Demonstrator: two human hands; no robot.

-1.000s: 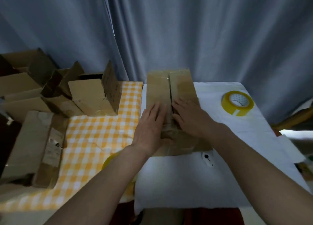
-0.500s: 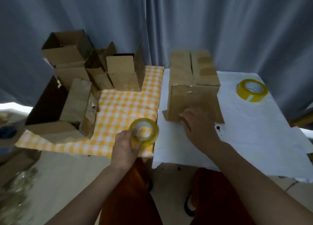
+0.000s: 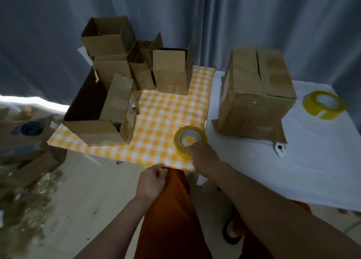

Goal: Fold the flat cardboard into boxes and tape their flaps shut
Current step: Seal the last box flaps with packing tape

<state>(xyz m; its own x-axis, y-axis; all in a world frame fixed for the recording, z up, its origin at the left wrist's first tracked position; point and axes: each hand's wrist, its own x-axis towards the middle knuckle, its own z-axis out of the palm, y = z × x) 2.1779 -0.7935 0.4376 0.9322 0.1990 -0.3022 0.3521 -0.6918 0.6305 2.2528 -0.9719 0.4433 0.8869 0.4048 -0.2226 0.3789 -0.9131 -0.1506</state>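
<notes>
I log the right hand (image 3: 205, 158) gripping the near rim of the tape roll (image 3: 189, 141), apparently fetching it to seal the box (image 3: 256, 94) standing beyond and right of that grip, while the left hand (image 3: 151, 182) hangs loosely curled, seemingly empty.

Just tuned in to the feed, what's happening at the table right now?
A person is boxing up cardboard. Their right hand is on the tape roll lying on the checked yellow cloth, while the left hand hangs loosely curled at the cloth's near edge; whether it holds anything is unclear. The folded box stands untouched on the white cloth, its top seam showing as a gap. A second tape roll lies to its right. Open boxes are grouped at the far left.
</notes>
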